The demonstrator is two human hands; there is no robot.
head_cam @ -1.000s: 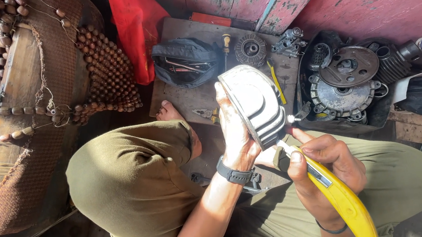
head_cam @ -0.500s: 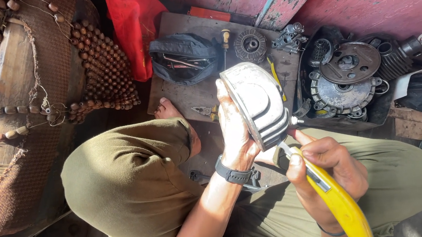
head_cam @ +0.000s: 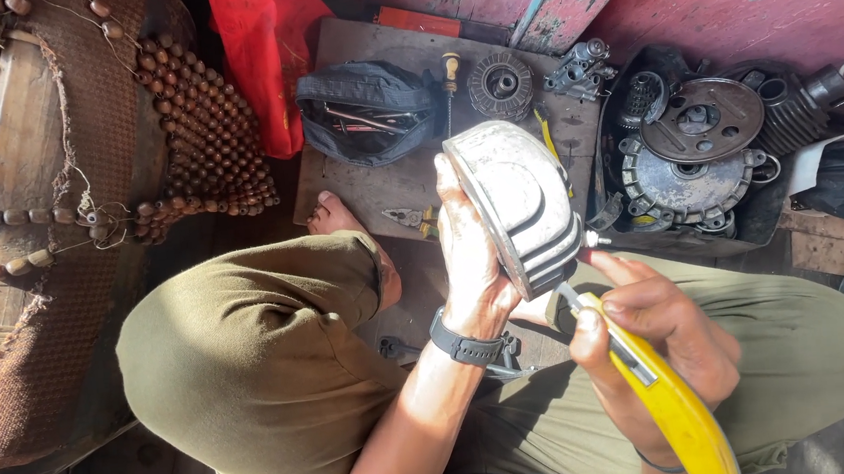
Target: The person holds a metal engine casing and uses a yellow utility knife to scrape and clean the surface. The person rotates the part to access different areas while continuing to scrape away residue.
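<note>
Blade against cover.
Your left hand grips the ribbed silver metal cover; your right hand clenches the yellow-handled knife below it — a slip could cut your thumb.

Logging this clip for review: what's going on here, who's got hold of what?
A person sits on the floor. The left hand holds a ribbed silver metal cover up on edge. The right hand grips a yellow-handled blade tool, its tip set against the cover's lower edge. Ahead, a wooden board carries a black tool pouch, and a dark tray holds round engine parts.
</note>
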